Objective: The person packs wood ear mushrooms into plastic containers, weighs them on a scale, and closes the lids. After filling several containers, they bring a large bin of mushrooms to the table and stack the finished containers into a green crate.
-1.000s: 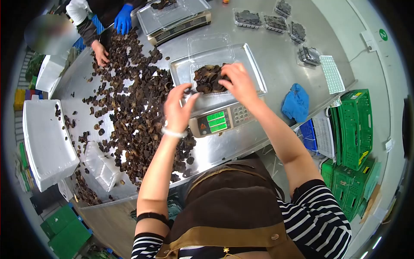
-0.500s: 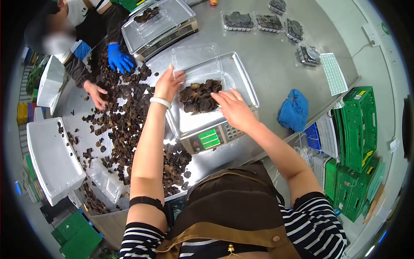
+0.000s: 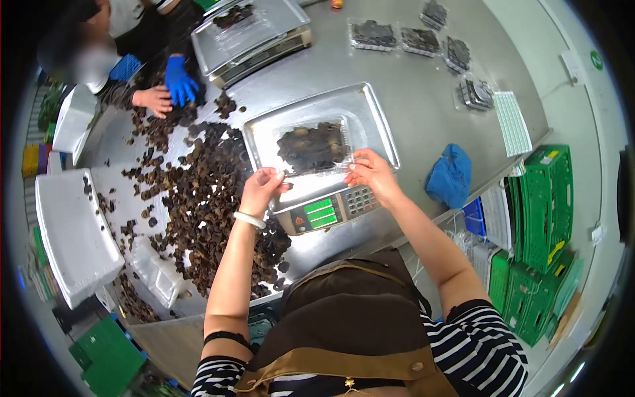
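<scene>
A clear plastic box (image 3: 312,147) full of dark dried fungus lies on the metal tray (image 3: 261,126) of a scale (image 3: 324,212), and its lid is down over the contents. My left hand (image 3: 263,192) pinches the box's near left corner. At the near right corner, the fingers of my right hand (image 3: 372,175) are closed on the box's edge. The scale's green display is lit, just in front of the box. A big loose heap of dark fungus (image 3: 202,192) spreads over the table left of the scale.
Filled clear boxes (image 3: 372,34) stand at the back right, near a label sheet (image 3: 512,124). A blue cloth (image 3: 450,175) lies right of the scale. A co-worker's gloved hand (image 3: 180,83) and bare hand are at the far heap, beside a second scale (image 3: 254,40). White tray (image 3: 76,231) at left.
The box's raised lid has come down over the fungus. Both my hands have moved to the box's near corners. The co-worker's bare hand has moved up beside the gloved one.
</scene>
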